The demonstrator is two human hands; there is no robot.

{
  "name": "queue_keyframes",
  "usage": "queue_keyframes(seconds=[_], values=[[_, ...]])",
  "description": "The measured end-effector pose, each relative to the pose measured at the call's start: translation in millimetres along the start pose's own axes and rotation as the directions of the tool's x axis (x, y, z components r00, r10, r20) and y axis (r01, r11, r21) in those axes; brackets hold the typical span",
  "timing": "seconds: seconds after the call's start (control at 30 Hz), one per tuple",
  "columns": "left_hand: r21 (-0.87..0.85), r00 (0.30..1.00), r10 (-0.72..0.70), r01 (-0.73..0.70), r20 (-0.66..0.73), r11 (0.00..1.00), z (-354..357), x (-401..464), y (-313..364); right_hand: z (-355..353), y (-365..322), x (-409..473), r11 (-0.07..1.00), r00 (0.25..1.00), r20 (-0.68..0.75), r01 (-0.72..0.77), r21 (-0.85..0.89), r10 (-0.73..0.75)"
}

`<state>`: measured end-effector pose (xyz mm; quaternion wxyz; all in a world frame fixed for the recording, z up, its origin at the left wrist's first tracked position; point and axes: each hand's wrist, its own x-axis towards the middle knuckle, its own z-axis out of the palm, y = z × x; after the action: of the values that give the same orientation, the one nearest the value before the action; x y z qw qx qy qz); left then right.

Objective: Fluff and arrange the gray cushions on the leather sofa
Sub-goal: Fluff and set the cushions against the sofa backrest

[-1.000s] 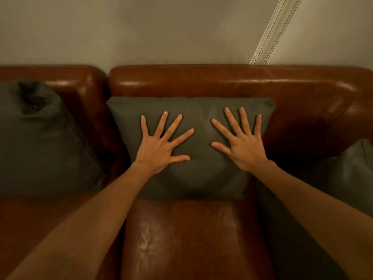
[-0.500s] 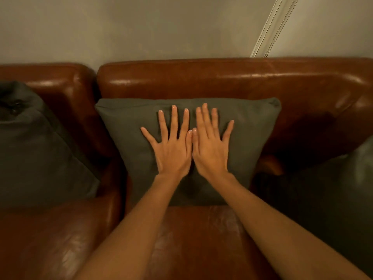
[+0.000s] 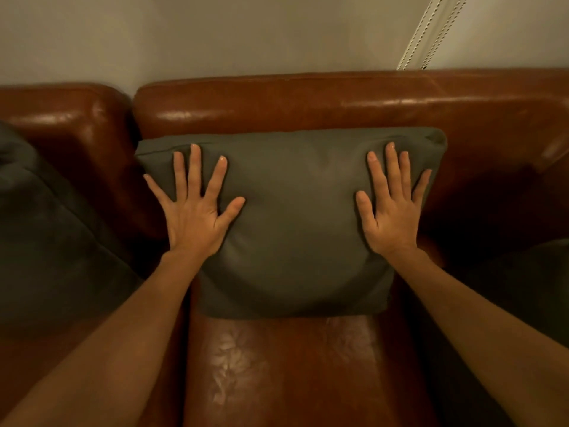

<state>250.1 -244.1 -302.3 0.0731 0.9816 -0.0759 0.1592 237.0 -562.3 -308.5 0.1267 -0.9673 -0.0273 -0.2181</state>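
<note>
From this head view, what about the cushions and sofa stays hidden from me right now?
- Left cushion: cut off by the frame's left edge.
- Right cushion: in shadow, partly behind the right forearm.
- Middle cushion: its back is unseen, and fabric under the left hand and right hand is covered.
- Sofa ends: out of frame.
</note>
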Motion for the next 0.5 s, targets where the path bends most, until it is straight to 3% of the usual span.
queue_keyframes(seconds=[0.1, 0.17, 0.2, 0.27, 0.33, 0.4, 0.43, 0.5], values=[[-0.035, 0.997, -0.043, 0.04, -0.071, 0.999, -1, -12, 0, -1, 1, -8, 0.999, 0.999, -0.033, 0.004, 0.034, -0.003], [-0.14, 0.945, -0.307, 0.291, -0.109, 0.946, 0, -27, 10, -5, 0, -20, 0.993, 0.994, -0.098, -0.027, 0.117, 0.038], [-0.257, 0.872, -0.48, 0.443, -0.1, 0.859, 1, -35, 16, -7, -3, -26, 0.969, 0.978, -0.156, -0.099, 0.226, 0.136], [-0.59, 0.734, -0.678, 0.562, 0.032, 0.58, 1, -51, 29, -10, -9, -44, 0.771, 0.839, -0.187, -0.352, 0.53, 0.511], [-0.776, 0.712, -0.682, 0.521, 0.164, 0.356, 1, -68, 33, -12, -17, -67, 0.419, 0.65, 0.041, -0.536, 0.733, 0.759], [-0.754, 0.699, -0.661, 0.583, 0.274, 0.303, 0, -77, 31, -12, -21, -85, 0.164, 0.555, 0.333, -0.663, 0.731, 0.763], [-0.727, 0.678, -0.673, 0.616, 0.296, 0.302, -1, -78, 30, -12, -21, -89, 0.1, 0.521, 0.42, -0.707, 0.7, 0.744], [-0.69, 0.637, -0.721, 0.652, 0.273, 0.314, -6, -76, 31, -16, -19, -88, 0.071, 0.495, 0.462, -0.736, 0.674, 0.736]])
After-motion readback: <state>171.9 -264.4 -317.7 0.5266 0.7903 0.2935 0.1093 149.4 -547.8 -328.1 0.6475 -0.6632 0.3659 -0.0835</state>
